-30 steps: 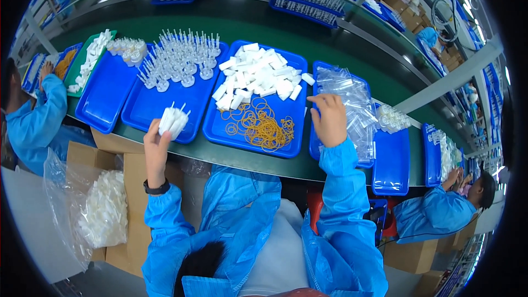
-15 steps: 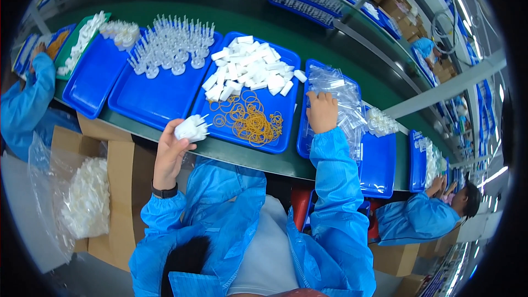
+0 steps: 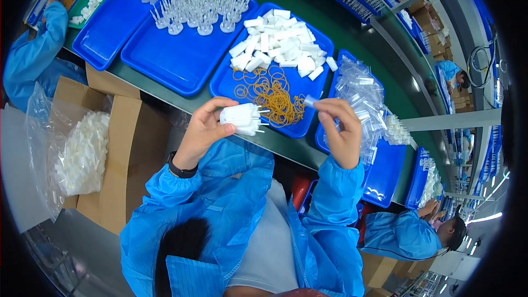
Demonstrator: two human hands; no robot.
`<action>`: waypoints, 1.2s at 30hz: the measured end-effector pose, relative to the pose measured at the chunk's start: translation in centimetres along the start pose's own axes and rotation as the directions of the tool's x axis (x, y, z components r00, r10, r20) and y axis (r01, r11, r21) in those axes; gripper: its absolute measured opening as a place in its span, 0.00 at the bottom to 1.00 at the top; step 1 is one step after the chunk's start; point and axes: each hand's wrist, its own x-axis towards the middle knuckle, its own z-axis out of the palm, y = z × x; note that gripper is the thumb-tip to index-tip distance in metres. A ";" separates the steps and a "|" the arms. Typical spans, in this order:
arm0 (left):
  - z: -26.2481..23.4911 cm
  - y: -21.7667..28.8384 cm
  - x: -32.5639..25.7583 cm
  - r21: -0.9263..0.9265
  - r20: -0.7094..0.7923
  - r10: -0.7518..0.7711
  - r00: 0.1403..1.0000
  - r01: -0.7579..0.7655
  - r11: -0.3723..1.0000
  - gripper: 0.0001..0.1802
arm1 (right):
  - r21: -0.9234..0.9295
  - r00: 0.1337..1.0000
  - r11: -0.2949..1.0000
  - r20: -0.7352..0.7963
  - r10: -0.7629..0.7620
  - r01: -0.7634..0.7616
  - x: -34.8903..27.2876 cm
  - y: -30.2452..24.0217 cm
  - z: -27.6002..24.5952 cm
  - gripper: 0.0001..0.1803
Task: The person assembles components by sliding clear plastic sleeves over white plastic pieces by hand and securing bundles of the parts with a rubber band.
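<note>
My left hand is closed around a white plastic piece with several thin pins sticking out to its right. Between the thumb and fingers of my right hand is a small clear plastic tube, slightly blurred. Just beyond both hands lie tan rubber bands, in the near part of a blue tray. White rectangular blocks are heaped in that tray's far part. Right of it, partly behind my right hand, a pile of clear tubes fills another blue tray.
Clear pronged parts stand in a blue tray at the left. A carton with bagged white parts sits at lower left. Co-workers in blue sit at far left and right. A metal post crosses at right.
My right hand has left the tube pile and moved left and nearer, now with a clear tube. My left hand has moved right with the white piece. The whole view has shifted.
</note>
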 end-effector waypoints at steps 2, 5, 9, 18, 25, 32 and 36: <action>0.5 -0.2 0.0 -0.012 0.015 0.004 1.000 -0.004 1.000 0.24 | 0.302 0.996 0.950 0.023 -0.091 0.080 -0.9 -0.9 1.1 0.10; 1.1 -0.3 0.1 0.002 0.061 0.021 0.998 -0.021 1.000 0.25 | 0.347 0.996 0.935 0.029 -0.084 0.068 -1.8 -2.1 2.5 0.11; 1.4 -0.7 0.0 0.048 0.113 0.044 0.993 -0.049 0.998 0.24 | 0.318 0.994 0.945 0.051 -0.100 0.079 -1.8 -2.6 2.9 0.12; 0.9 -1.6 0.1 0.073 0.163 0.029 0.986 -0.042 0.996 0.20 | 0.241 0.983 0.959 0.065 -0.171 0.151 -1.9 -2.5 3.3 0.15; 2.6 -0.7 0.0 0.130 0.064 -0.058 0.996 0.050 0.990 0.18 | 0.314 0.990 0.944 0.058 -0.130 0.105 -2.3 -2.6 3.9 0.28; 1.8 -1.3 0.0 0.208 0.197 -0.044 0.979 0.002 0.978 0.19 | 0.364 0.994 0.929 0.066 -0.091 0.061 -2.4 -3.1 4.6 0.31; 2.5 -1.1 -0.1 0.241 0.171 -0.081 0.982 0.038 0.970 0.19 | 0.370 0.987 0.927 0.110 -0.116 0.068 -2.5 -2.9 4.6 0.27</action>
